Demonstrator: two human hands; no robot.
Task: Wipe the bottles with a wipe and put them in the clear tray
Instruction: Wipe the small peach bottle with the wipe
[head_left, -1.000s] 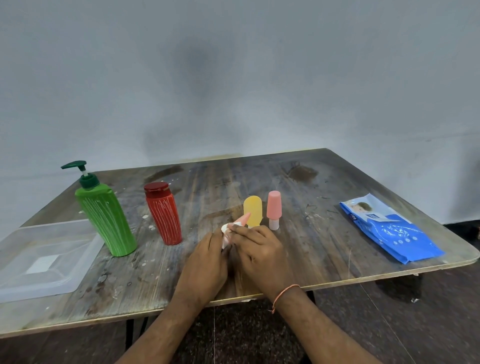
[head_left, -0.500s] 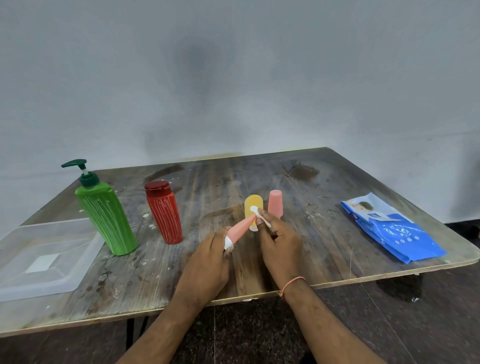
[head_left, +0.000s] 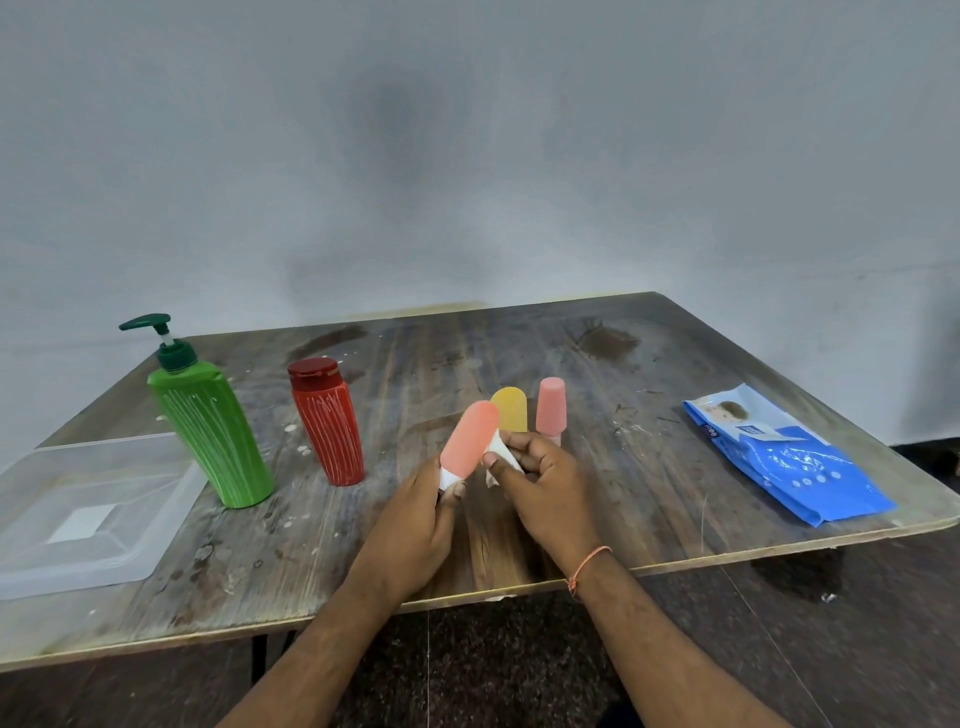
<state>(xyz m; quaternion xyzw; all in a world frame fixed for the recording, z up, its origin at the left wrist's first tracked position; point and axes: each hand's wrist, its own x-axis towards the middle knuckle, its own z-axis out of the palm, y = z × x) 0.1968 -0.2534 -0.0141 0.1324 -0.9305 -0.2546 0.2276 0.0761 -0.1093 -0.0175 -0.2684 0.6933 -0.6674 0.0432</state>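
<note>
The smooth, rounded coral bottle (head_left: 469, 447), which lay low between both hands a second ago, is now raised and tilted at frame centre, the left hand (head_left: 415, 525) curling its fingers round the white cap end. The right hand (head_left: 540, 486) pinches a crumpled white wipe (head_left: 500, 453) against its side, so wiping looks underway. The clear, glossy plastic tray (head_left: 88, 514) sits at the left edge of the scuffed wooden worktop (head_left: 649, 488).

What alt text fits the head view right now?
Left hand holds a coral bottle while right hand pinches a wipe against it. Four bottles stand on the table; clear tray at left.
</note>
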